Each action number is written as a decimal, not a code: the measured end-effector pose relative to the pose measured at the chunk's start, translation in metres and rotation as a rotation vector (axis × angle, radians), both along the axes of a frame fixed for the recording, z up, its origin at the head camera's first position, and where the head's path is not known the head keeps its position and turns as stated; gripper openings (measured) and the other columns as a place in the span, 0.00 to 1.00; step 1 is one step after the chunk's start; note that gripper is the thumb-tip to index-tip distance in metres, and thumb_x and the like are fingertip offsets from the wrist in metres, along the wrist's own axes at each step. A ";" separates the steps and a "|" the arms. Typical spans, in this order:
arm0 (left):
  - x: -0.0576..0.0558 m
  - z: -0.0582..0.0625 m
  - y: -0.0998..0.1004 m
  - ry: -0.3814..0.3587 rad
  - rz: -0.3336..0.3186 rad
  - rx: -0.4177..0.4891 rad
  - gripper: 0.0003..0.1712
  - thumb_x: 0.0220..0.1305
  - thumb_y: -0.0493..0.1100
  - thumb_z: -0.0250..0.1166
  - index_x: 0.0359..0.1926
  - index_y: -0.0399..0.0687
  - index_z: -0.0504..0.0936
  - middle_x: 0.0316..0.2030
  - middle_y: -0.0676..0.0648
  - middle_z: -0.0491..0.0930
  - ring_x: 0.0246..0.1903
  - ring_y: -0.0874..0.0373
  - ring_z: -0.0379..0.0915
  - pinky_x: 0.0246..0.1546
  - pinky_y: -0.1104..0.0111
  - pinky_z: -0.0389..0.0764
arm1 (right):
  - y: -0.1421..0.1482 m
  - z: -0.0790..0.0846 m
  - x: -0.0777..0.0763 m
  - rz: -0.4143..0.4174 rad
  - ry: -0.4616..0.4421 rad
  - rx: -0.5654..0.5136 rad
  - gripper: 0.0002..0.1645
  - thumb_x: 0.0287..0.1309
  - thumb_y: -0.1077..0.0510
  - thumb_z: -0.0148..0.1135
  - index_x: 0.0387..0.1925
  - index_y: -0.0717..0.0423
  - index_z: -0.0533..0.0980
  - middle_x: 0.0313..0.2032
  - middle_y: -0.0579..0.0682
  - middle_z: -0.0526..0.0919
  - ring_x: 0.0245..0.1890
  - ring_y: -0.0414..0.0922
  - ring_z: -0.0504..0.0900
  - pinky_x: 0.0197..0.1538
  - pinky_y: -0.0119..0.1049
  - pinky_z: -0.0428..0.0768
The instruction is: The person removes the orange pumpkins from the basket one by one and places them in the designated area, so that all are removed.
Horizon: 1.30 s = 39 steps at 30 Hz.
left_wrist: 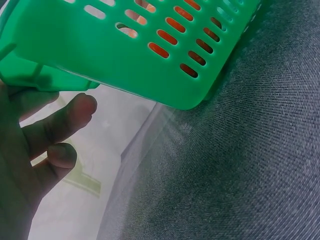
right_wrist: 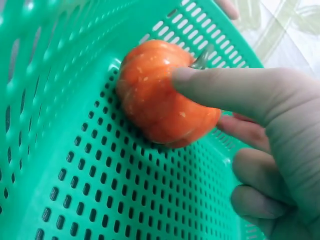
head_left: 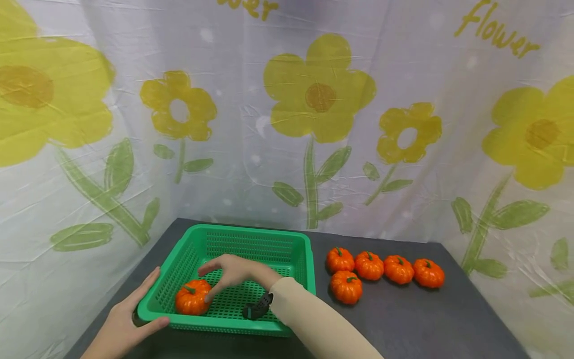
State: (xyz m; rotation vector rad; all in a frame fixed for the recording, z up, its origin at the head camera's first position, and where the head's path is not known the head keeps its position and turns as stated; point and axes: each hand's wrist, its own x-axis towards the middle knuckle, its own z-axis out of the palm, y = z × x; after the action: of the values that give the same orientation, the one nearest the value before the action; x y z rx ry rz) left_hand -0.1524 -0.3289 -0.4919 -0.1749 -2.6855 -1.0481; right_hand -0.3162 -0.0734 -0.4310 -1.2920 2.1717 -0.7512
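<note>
A green plastic basket (head_left: 309,269) with slotted walls sits on the dark tabletop. My left hand (head_left: 123,319) holds its near left corner, thumb along the front rim and fingers along the left side. In the left wrist view the fingers (left_wrist: 75,117) lie just beneath the rim. One small orange pumpkin (head_left: 192,299) with a green stem rests on the basket floor near that corner. Reaching over the basket, my right hand (head_left: 233,271) has its thumb against this pumpkin and its fingers spread apart. In the right wrist view the thumb (right_wrist: 225,90) overlaps the pumpkin's side.
Right of the basket, several similar pumpkins (head_left: 369,266) stand in a row, with another pumpkin (head_left: 346,287) in front of the row's left end. A white curtain (head_left: 242,189) painted with yellow flowers hangs around the dark table (head_left: 403,319).
</note>
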 end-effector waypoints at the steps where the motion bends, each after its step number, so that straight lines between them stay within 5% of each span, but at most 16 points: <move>1: 0.000 -0.001 0.000 0.004 0.002 -0.002 0.60 0.66 0.52 0.77 0.87 0.67 0.46 0.80 0.36 0.58 0.68 0.24 0.63 0.54 0.27 0.74 | 0.000 0.000 0.000 0.018 -0.015 0.013 0.43 0.63 0.54 0.78 0.76 0.52 0.72 0.73 0.43 0.76 0.73 0.34 0.70 0.71 0.31 0.72; 14: -0.002 -0.003 0.001 -0.008 -0.004 0.002 0.60 0.67 0.51 0.76 0.87 0.63 0.46 0.79 0.33 0.58 0.68 0.21 0.63 0.53 0.26 0.74 | -0.004 -0.011 -0.004 0.048 -0.092 0.077 0.45 0.63 0.56 0.77 0.78 0.49 0.69 0.75 0.41 0.72 0.73 0.33 0.70 0.70 0.29 0.72; 39: -0.001 0.001 0.000 -0.039 0.009 -0.014 0.62 0.66 0.52 0.76 0.87 0.61 0.44 0.79 0.27 0.57 0.67 0.18 0.62 0.51 0.24 0.73 | -0.002 -0.006 -0.006 0.000 -0.067 0.078 0.40 0.62 0.52 0.78 0.74 0.44 0.74 0.70 0.37 0.76 0.69 0.31 0.73 0.66 0.29 0.76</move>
State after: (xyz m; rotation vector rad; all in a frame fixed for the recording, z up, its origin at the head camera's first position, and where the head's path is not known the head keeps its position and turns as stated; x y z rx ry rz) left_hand -0.1537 -0.3290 -0.4909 -0.1469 -2.7259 -1.0414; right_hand -0.3219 -0.0757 -0.4372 -1.2107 2.1267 -0.6932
